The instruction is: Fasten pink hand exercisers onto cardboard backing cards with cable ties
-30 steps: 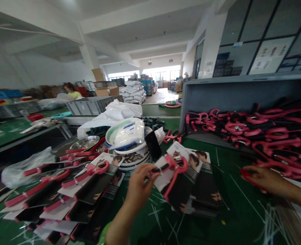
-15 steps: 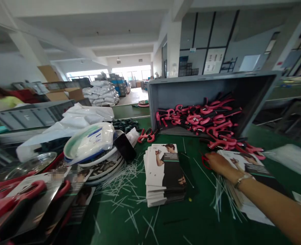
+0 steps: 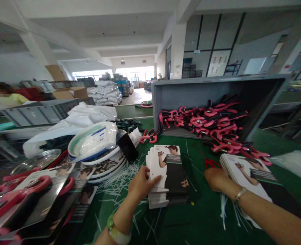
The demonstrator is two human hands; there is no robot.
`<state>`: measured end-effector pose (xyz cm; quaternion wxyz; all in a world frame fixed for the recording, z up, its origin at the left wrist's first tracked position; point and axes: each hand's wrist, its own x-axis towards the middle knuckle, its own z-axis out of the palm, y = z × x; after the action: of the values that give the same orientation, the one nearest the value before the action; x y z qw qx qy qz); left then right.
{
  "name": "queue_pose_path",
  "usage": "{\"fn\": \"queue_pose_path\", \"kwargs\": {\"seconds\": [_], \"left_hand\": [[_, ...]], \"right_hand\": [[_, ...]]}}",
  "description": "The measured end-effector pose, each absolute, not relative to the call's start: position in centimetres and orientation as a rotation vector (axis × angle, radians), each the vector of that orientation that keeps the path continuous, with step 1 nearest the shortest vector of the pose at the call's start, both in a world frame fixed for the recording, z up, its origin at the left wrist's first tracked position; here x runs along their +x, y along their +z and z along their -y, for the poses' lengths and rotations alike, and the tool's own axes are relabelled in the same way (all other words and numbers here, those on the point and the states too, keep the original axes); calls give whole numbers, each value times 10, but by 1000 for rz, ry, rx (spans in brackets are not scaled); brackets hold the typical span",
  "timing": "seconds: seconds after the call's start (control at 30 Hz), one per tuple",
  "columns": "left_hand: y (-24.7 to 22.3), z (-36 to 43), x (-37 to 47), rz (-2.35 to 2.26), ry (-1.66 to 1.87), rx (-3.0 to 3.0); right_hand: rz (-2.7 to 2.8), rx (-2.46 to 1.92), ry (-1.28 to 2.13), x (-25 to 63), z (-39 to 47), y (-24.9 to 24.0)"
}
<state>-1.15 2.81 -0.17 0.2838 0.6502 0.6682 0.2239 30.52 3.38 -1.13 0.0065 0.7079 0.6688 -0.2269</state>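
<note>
My left hand (image 3: 141,183) is at the left edge of a stack of printed backing cards (image 3: 174,173). Its thumb lies over the upper card and its fingers bend round the side, pinching it. My right hand (image 3: 215,180) is low over a bundle of white cable ties (image 3: 223,207), its fingers turned under and hidden, so whether it holds a tie does not show. Just beyond it lie red-handled pliers (image 3: 211,163). A second card stack (image 3: 252,177) stands beside my right wrist. Pink-and-black clamps (image 3: 201,119) fill a tipped grey crate (image 3: 219,81).
Loose cable ties (image 3: 122,175) are scattered over the green table (image 3: 176,228). At left, clamps on cards (image 3: 33,200) lie piled near plates and bowls (image 3: 91,143) with a dark phone (image 3: 128,147) on them. A plastic bag (image 3: 295,163) lies right. Another person (image 3: 6,93) is far left.
My left hand has come into view and taken hold of the middle card stack's edge. The right hand has come off the red pliers and drawn nearer. The view has shifted slightly.
</note>
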Motion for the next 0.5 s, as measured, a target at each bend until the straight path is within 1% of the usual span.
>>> {"fn": "queue_pose_path", "kwargs": {"seconds": [0.1,0.17,0.23,0.33,0.37,0.43,0.5], "left_hand": [[-10,-41,-23,-1630,684,1651],[-11,-42,-31,-1515,763,1494],[-7,-37,-34,-1419,807,1288],[8,-22,-35,-1212,786,1047],[13,-16,-35,-1124,751,999],[19,-7,-34,-961,676,953],[21,-1,-32,-869,634,927]], "right_hand": [[-2079,2288,-759,317,-32,2],[-2126,2293,-883,319,-27,15],[-2156,2309,-1239,313,-21,29],[-2020,2271,-1981,293,-13,44],[-1957,2244,-2151,286,-12,48],[-1895,2198,-2282,272,-10,51],[-1879,2162,-2335,262,-10,51]]}}
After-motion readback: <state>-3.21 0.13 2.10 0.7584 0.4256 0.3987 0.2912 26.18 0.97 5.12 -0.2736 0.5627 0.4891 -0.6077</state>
